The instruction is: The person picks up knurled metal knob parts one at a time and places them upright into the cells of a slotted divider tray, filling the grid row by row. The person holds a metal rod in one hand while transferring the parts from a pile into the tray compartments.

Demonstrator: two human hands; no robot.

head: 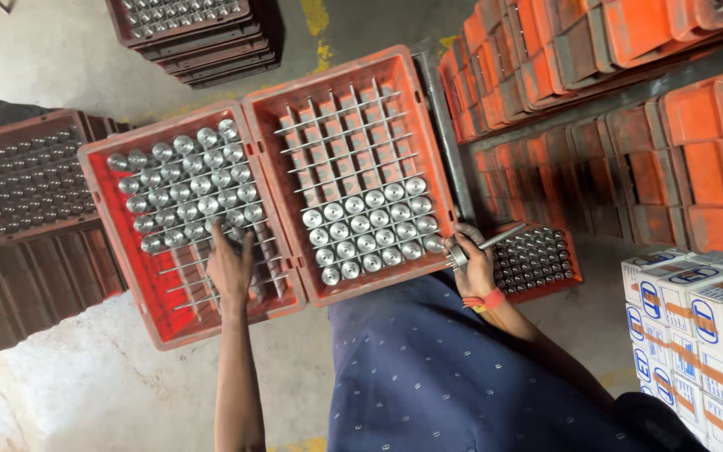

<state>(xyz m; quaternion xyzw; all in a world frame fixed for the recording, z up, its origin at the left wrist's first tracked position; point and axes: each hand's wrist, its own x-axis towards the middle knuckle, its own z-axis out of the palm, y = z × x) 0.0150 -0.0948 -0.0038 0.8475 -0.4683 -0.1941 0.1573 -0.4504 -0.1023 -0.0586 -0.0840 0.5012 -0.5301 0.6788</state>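
Two red crates of metal cylinders are worked, the left hand spread flat reaching into the left grid, the right hand pinching one cylinder at the right crate's edge, where it could be dropped if the grip slips.

Stacked crates: dark, filled with metal parts, set on the floor at top.
Orange crates: racked at upper right.
Cartons: white and blue, stacked at lower right.
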